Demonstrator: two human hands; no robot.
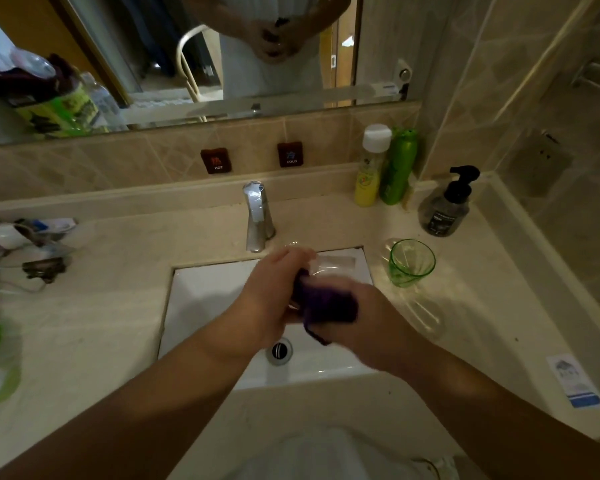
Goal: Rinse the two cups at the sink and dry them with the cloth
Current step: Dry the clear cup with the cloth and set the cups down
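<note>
Single head-worn wide-angle view, looking forward and steeply down from above the hands. Close range: both forearms enter from the bottom edge. Sink (pixel 222 299) lies directly beneath the hands, faucet (pixel 258 216) just beyond them, mirror (pixel 194 64) farther beyond, top of frame.

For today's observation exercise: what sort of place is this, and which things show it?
Most likely a bathroom, perhaps a hotel's: a white sink set in a counter, a wall mirror above the tap, and toiletry bottles by the tiled wall.
</note>
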